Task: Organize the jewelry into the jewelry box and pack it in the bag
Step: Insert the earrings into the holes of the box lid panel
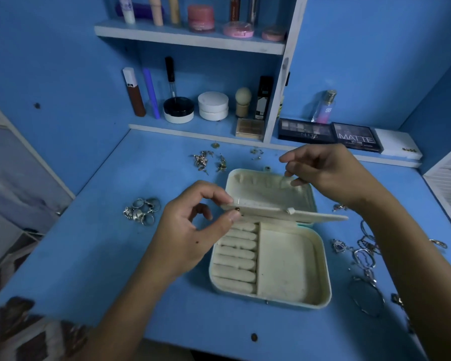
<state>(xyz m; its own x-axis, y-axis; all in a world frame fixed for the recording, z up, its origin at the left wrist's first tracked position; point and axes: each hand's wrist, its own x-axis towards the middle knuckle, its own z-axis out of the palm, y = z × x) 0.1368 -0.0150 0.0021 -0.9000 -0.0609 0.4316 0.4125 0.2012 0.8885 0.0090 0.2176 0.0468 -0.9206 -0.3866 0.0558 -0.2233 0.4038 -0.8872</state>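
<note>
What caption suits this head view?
Two hands hold an earring panel inside an open jewelry box, rings beside it.

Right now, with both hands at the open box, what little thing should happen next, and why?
Probably let go of the flap and reach for the rings. The left hand pinches the flap's end, the right hand is at the lid, and the ring rolls in the jewelry box look empty.
</note>
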